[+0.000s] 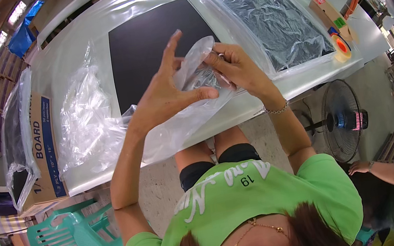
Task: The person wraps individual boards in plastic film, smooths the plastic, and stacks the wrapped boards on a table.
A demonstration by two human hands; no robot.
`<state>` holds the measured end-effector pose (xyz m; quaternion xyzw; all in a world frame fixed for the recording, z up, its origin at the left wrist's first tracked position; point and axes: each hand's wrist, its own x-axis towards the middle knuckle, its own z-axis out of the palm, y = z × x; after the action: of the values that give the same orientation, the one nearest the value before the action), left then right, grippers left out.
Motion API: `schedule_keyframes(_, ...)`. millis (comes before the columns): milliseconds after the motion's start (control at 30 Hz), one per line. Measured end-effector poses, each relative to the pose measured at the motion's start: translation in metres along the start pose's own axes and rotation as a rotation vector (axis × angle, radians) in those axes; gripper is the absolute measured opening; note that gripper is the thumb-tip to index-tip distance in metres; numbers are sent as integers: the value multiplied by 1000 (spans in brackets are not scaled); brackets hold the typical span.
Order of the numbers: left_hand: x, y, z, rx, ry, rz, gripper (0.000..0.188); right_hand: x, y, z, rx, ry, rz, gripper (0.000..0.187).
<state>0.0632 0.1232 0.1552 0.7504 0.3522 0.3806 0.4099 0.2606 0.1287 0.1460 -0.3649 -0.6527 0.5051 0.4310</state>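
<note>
Between my hands, above the table's near edge, is a clear plastic bag (197, 54). My right hand (237, 66) pinches its upper edge, fingers curled. My left hand (163, 87) is spread wide beside the bag's opening, thumb and fingers well apart; the film lies behind and between them. The bag's lower part trails down over the table edge. Behind the hands lies a flat black board (153, 38), partly covered by my left hand and the bag. More crumpled clear bags (86, 114) lie to the left of the board.
At the right, black sheets in clear plastic (274, 25) form a stack. Beside it are a tape roll (341, 48) and a long cardboard box (331, 14). A printed carton (45, 145) stands at the left edge. Around the table are a green chair (79, 235), a fan (341, 119) and another person's arm (385, 171).
</note>
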Motion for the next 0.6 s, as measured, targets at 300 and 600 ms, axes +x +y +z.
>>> schedule_keyframes(300, -37, -26, -26, -349, -701, -517, 61, -21, 31, -72, -234, 536, 63, 23)
schedule_keyframes(600, -96, -59, -92, -204, -302, -665, 57, -162, 137, -156, -102, 855, 377, 32)
